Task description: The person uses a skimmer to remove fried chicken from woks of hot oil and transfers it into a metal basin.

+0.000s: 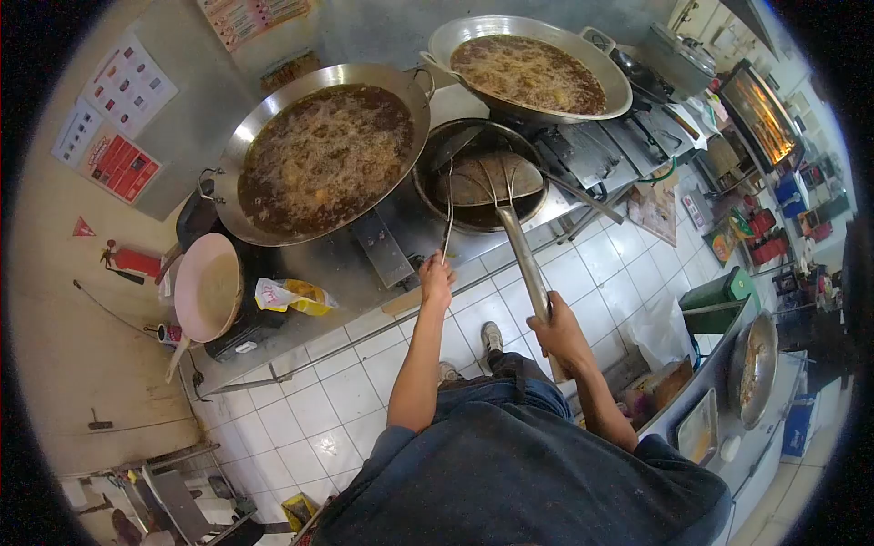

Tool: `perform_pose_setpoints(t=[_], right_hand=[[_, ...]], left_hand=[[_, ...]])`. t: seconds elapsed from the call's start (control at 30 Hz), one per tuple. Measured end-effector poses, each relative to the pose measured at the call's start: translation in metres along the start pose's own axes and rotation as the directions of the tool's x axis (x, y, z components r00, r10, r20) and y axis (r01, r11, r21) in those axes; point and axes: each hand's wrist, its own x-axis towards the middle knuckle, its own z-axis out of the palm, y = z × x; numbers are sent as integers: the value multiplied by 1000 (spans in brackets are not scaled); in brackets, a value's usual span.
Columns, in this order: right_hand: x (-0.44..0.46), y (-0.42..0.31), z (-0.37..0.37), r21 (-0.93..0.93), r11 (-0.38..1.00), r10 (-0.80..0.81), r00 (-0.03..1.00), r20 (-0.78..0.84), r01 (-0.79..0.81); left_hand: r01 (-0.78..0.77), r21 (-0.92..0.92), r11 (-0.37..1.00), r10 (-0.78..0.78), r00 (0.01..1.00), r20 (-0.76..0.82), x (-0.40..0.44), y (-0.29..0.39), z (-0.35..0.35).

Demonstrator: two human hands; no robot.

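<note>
Head view, both hands in sight and apart from each other. I have the right hand (560, 332) clamped on the long metal handle of a strainer (487, 179), fingers wrapped around it; the handle runs on past the fist toward the body. The strainer's round head is at the dark pot (423, 187) in the middle of the cooking counter, within the outline of its rim. I cannot tell whether it touches the liquid inside.

I have the left hand (436, 280) clamped on a thin metal tool (449, 214), which points away from the body into the same pot, at the left part of the strainer head. Contact between the two: cannot tell.

Left of the pot stands a wide wok (416, 118) holding dark oil (319, 164) with a foamy surface and browned pieces in it. Beyond the pot, to the right, a second wok (622, 89) holds similar foamy oil.

At the counter's left end I note a pink pan (187, 305), with a yellow packet (308, 296) near it. A red fire extinguisher (137, 261) is on the wall further left. On the right side, a smaller wok (772, 341) contains some food, just beside a rectangular tray (711, 407).
</note>
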Motion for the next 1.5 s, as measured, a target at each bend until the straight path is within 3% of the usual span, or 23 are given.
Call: perform_pose_setpoints(t=[0.07, 0.17, 0.2, 0.33, 0.4, 0.5, 0.6, 0.7, 0.73, 0.8, 0.83, 0.87, 0.9, 0.93, 1.0, 1.1, 1.2, 1.3, 1.33, 1.43, 1.5], right_hand=[[-10, 8, -10, 36, 994, -97, 994, -47, 98], [-53, 5, -35, -11, 1000, 11, 997, -72, -12], [-72, -11, -50, 75, 994, 78, 997, -3, -77], [-104, -11, -88, 135, 989, 73, 995, -62, -64], [-116, -26, -110, 209, 972, 107, 994, 20, -109], [-117, -25, -135, 360, 925, 98, 992, 83, -121], [-107, -25, -155, 496, 853, 106, 984, 143, -164], [-84, -12, -176, 547, 818, 52, 970, 237, -178], [-76, -8, -182, 556, 811, 43, 967, 251, -180], [-61, 3, -192, 527, 836, 12, 965, 262, -153], [-52, 8, -197, 517, 845, -5, 965, 263, -136], [-43, 11, -202, 504, 848, 8, 955, 296, -164], [-33, 18, -207, 486, 858, -1, 944, 329, -168], [-22, 27, -211, 485, 859, -16, 939, 342, -162], [-3, 44, -214, 450, 881, -30, 931, 364, -148], [14, 60, -213, 341, 937, -65, 923, 380, -75], [26, 83, -210, 152, 985, -133, 922, 363, 83], [41, 102, -218, 153, 974, -209, 929, 305, 168], [42, 102, -222, 134, 977, -195, 943, 270, 164], [53, 107, -224, 63, 978, -207, 941, 268, 197], [50, 98, -232, 51, 969, -243, 909, 339, 240]], left_hand=[[3, -4, 1000, -3, 1000, 0, 1, 2, 2], [-19, -31, 999, 21, 997, 77, -3, 1, -14], [7, -25, 1000, -5, 998, 57, -9, 2, -11], [16, 147, 989, -20, 999, 27, -17, 1, -13], [-16, 278, 960, 8, 1000, 30, -6, -16, -23], [-113, 685, 719, 225, 971, -76, -1, -38, -16], [-237, 829, 506, 393, 919, 23, -31, -30, 10], [-66, 897, 436, 423, 895, -140, -79, -11, 54], [-200, 885, 421, 606, 788, -110, -97, -15, 68], [-445, 846, 293, 883, 465, -62, -135, -46, 96], [-537, 710, 456, 812, 577, -86, -134, -80, 98], [-490, 668, 560, 717, 691, -94, -137, -105, 117], [-284, 565, 774, 436, 887, -151, -132, -126, 132], [53, 456, 888, 31, 984, -174, -150, -105, 170], [236, 428, 872, -228, 971, -72, -105, -138, 180], [207, 335, 919, -223, 975, 8, -61, -162, 204], [80, 257, 963, -60, 995, -82, -48, -174, 224], [15, 52, 999, -15, 1000, -8, -59, -171, 235], [86, -42, 995, -86, 996, 4, -61, -168, 237], [81, -35, 996, -81, 997, 10, -61, -163, 229], [105, -136, 985, -100, 994, 42, -66, -167, 232]])
